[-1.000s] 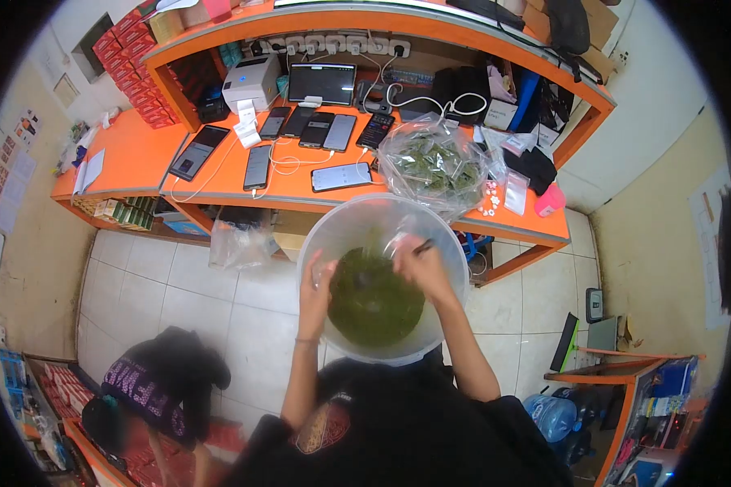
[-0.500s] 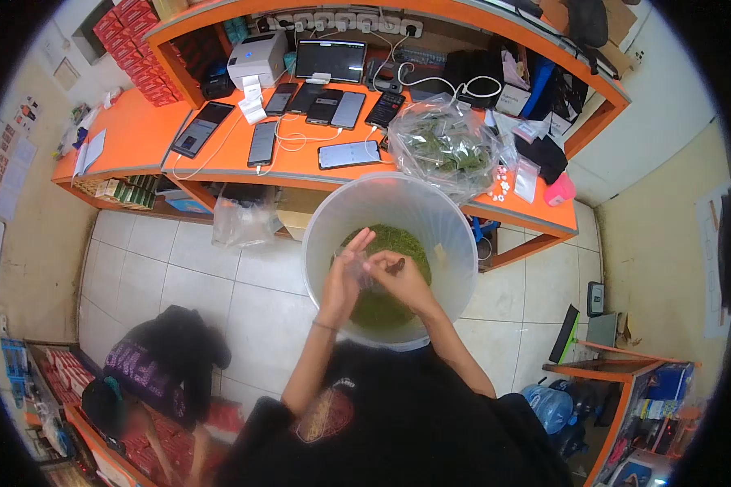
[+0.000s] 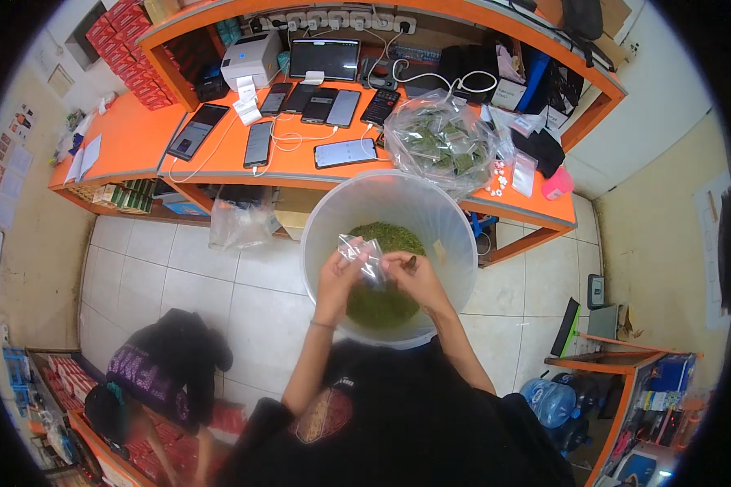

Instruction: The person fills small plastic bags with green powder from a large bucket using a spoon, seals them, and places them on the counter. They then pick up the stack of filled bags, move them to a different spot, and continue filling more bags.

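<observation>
Over a large translucent tub [image 3: 321,235] holding loose green material [image 3: 386,304], my left hand [image 3: 338,280] grips a small clear plastic bag [image 3: 367,258] by its left side. My right hand [image 3: 414,278] has its fingers closed at the bag's right edge, and a small dark brown object [image 3: 411,264] pokes out of the same hand. What the bag contains, if anything, is too small to tell. Behind the tub, a big clear bag [image 3: 443,146] filled with small green-filled packets lies on the orange desk [image 3: 300,166].
Several phones [image 3: 345,153], a label printer [image 3: 252,61] and a monitor [image 3: 325,58] occupy the desk. Another person [image 3: 166,365] crouches at lower left beside red packs. Water bottles [image 3: 548,402] and a shelf [image 3: 617,381] stand at lower right.
The small bag is now spread flatter and more visible between my hands. My right hand has shifted slightly right, and my left fingers have come down onto the bag.
</observation>
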`<state>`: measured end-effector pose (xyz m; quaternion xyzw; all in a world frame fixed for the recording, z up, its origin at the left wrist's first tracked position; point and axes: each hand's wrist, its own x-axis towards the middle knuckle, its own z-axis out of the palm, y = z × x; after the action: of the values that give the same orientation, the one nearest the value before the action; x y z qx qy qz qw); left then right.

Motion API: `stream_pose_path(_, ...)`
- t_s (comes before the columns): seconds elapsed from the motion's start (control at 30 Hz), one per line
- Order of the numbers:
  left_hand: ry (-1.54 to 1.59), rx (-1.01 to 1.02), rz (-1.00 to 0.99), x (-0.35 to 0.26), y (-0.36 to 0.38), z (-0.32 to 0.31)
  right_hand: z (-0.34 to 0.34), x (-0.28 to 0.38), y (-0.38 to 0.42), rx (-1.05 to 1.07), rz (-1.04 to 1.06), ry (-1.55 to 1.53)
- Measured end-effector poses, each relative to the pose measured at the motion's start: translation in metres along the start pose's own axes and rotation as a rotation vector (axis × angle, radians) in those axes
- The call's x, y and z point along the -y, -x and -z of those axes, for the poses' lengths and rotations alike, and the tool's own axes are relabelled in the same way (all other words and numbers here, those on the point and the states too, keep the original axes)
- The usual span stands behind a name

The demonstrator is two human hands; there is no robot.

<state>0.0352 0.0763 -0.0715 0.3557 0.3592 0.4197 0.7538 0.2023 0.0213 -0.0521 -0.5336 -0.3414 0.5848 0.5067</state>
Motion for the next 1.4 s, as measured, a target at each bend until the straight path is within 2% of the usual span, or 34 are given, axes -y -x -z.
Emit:
stream_pose_path(0.07,-0.056,-0.005,-0.018,0.0,0.001,-0.001,0.008,-0.016,-0.006,-0.001,0.137,0.214)
stream_pose_path(0.13,-0.113,-0.007,-0.037,-0.004,0.005,-0.011,0.007,-0.012,-0.003,-0.052,0.159,0.207)
stream_pose_path(0.2,-0.854,-0.56,-0.799,-0.009,0.013,-0.034,0.009,-0.012,-0.003,-0.102,0.181,0.201)
stream_pose_path(0.23,-0.853,-0.562,-0.801,-0.014,0.016,-0.034,0.011,-0.015,-0.005,-0.11,0.215,0.196)
stream_pose_path(0.3,-1.045,-0.252,-0.815,-0.021,0.023,-0.029,0.008,-0.016,-0.004,-0.114,0.245,0.191)
stream_pose_path(0.33,-1.047,-0.257,-0.81,-0.015,0.024,-0.028,0.002,-0.012,-0.001,-0.073,0.298,0.172)
stream_pose_path(0.4,-0.623,0.001,-0.249,0.001,0.018,-0.024,0.0,-0.008,0.002,-0.029,0.353,0.155)
stream_pose_path(0.5,-0.576,0.023,-0.2,0.005,0.014,-0.013,0.002,-0.005,0.007,0.053,0.352,0.316)
stream_pose_path(0.53,-0.588,0.056,-0.176,0.004,0.014,-0.011,0.0,-0.002,0.01,0.056,0.261,0.291)
stream_pose_path(0.57,-0.587,0.057,-0.173,0.008,0.016,-0.013,-0.001,-0.002,0.012,0.06,0.171,0.265)
stream_pose_path(0.6,-0.73,0.015,-0.29,0.012,0.018,-0.017,-0.005,-0.003,0.013,0.059,0.17,0.264)
stream_pose_path(0.63,-0.872,-0.028,-0.409,0.015,0.02,-0.019,-0.011,-0.006,0.014,-0.058,0.247,0.452)
stream_pose_path(0.67,-0.872,-0.027,-0.408,0.015,0.02,-0.017,-0.014,-0.008,0.015,-0.176,0.323,0.641)
stream_pose_path(0.7,-0.973,-0.095,-0.448,0.013,0.019,-0.016,-0.013,-0.012,0.015,-0.176,0.322,0.643)
stream_pose_path(0.77,-1.047,-0.164,-0.492,0.008,0.02,-0.014,-0.01,-0.02,0.01,-0.368,0.539,0.726)
stream_pose_path(0.9,-0.882,-0.145,-0.493,0.013,0.02,-0.018,-0.013,-0.01,0.011,-0.282,0.672,0.729)
stream_pose_path(0.97,-0.508,-0.073,-0.265,0.012,0.019,-0.018,-0.018,-0.005,0.014,-0.137,0.649,0.653)
stream_pose_path(1.0,-0.507,-0.07,-0.266,0.014,0.018,-0.018,-0.017,-0.005,0.014,-0.139,0.65,0.655)
stream_pose_path(1.07,-0.755,-0.1,-0.423,0.018,0.016,-0.016,-0.015,-0.007,0.014,-0.145,0.529,0.544)
stream_pose_path(1.1,-0.753,-0.101,-0.426,0.013,0.017,-0.018,-0.013,-0.006,0.013,-0.144,0.532,0.547)
stream_pose_path(1.17,-1.014,-0.259,-0.48,0.0,0.023,-0.022,-0.008,-0.004,0.012,-0.291,0.515,0.575)
stream_pose_path(1.2,-1.011,-0.258,-0.479,-0.003,0.023,-0.021,-0.008,-0.006,0.011,-0.293,0.513,0.577)
stream_pose_path(1.27,-0.921,0.063,-0.579,-0.01,0.023,-0.019,-0.01,-0.011,0.007,-0.242,0.433,0.46)
stream_pose_path(1.3,-0.921,0.058,-0.574,-0.015,0.023,-0.02,-0.01,-0.01,0.008,-0.237,0.428,0.46)
stream_pose_path(1.37,-0.946,0.212,-0.679,-0.023,0.025,-0.023,-0.009,-0.005,0.008,-0.151,0.309,0.259)
stream_pose_path(1.4,-0.945,0.204,-0.675,-0.022,0.024,-0.021,-0.007,-0.007,0.005,-0.145,0.304,0.261)
